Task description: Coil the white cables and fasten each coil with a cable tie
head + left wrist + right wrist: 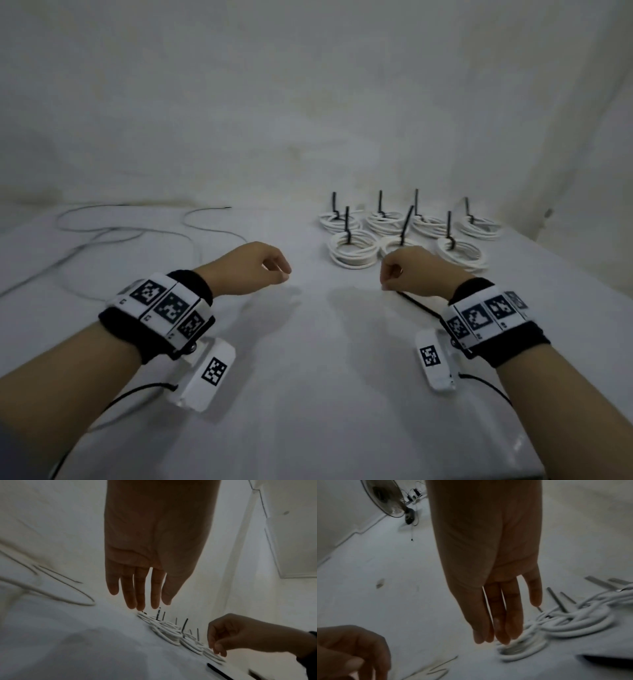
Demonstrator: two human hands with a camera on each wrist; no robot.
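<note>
Seven tied coils (pixel 352 251) sit on the desk (pixel 308 377). Both hands, left (pixel 246 270) and right (pixel 414 274), hover empty, fingers loose. Next, likely, gather the loose cable (pixel 137 233).

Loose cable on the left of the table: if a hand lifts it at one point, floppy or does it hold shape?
Probably floppy: the loose cable is thin and lies in long, irregular curves on the table, so it would likely sag either side of the fingers. Some springiness is possible, since its bends are wide, not kinked. Likely light; its trailing end may drag.
</note>
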